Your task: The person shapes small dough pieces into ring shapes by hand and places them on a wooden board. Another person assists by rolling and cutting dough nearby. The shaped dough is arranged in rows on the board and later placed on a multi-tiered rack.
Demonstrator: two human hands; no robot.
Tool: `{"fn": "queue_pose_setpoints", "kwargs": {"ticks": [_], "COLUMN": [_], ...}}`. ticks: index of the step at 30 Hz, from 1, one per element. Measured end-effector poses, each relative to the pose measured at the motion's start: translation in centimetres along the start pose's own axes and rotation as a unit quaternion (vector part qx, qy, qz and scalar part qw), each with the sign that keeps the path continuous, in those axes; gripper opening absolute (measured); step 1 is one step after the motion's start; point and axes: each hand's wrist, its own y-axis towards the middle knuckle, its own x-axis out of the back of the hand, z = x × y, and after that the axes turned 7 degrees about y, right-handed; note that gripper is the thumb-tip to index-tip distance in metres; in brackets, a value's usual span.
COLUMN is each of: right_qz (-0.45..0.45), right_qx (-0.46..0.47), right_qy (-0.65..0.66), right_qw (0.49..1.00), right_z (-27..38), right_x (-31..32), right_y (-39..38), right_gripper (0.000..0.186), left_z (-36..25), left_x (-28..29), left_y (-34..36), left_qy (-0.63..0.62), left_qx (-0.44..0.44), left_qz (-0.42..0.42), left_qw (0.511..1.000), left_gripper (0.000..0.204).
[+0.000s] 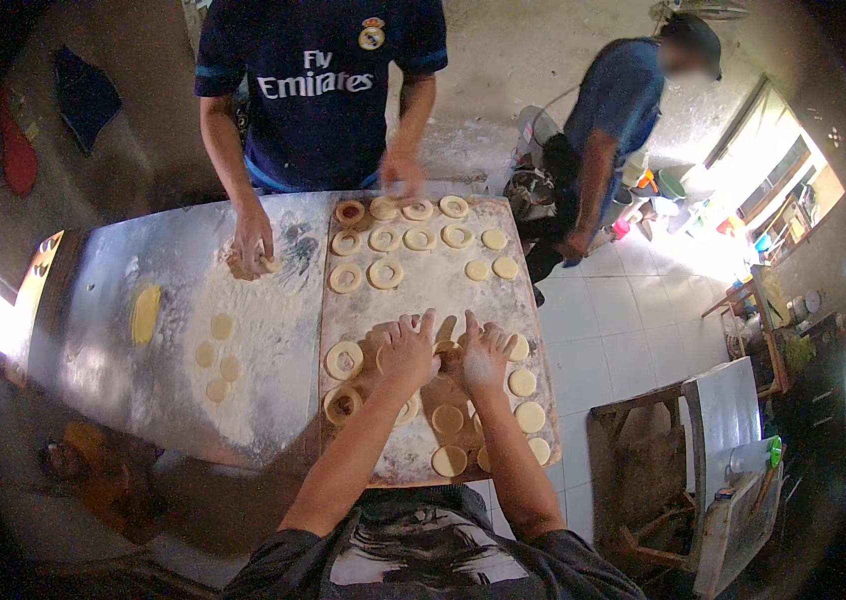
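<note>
My left hand [410, 350] is over a floury wooden board [423, 295], fingers apart and partly stretched forward. Beside it my right hand [486, 355] has its fingers spread too. Between the two thumbs shows a small piece of dough [446, 346], mostly hidden by the hands. A dough ring [345, 360] with a filled centre lies left of my left hand, and another filled ring [342, 405] lies nearer me. Flat dough rounds [522, 382] line the board's right side, several partly under my right forearm. Another round [448, 419] rests between my forearms.
Several dough rings [383, 239] stand in rows on the far board. Across the table, a person's hand [254, 245] works in flour on the metal tabletop [113, 300], near a yellow dough strip [146, 314]. Another person bends at the far right; a wooden stand [643, 470] stands right.
</note>
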Motion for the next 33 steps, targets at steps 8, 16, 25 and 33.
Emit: {"fn": "queue_pose_setpoints", "kwargs": {"ticks": [8, 16, 25, 33], "right_qz": [0.24, 0.192, 0.304, 0.353], "right_qx": [-0.21, -0.207, -0.134, 0.037], "right_qy": [0.116, 0.045, 0.366, 0.485], "right_qw": [0.941, 0.958, 0.869, 0.799], "right_z": [-3.1, 0.2, 6.0, 28.8], "right_x": [11.4, 14.2, 12.4, -3.1], "right_y": [-7.2, -15.0, -9.3, 1.3], "right_gripper": [0.046, 0.021, 0.028, 0.04], "left_z": [-3.2, -3.2, 4.2, 26.1], "left_x": [2.4, -1.9, 2.1, 2.4], "left_y": [-9.8, -15.5, -16.0, -19.3], "left_qy": [-0.005, -0.052, -0.366, -0.15], "left_qx": [-0.068, -0.207, -0.193, 0.112], "left_qz": [0.032, 0.03, 0.055, -0.053], "left_qw": [0.997, 0.977, 0.909, 0.981], "left_gripper": [0.046, 0.032, 0.024, 0.033]}}
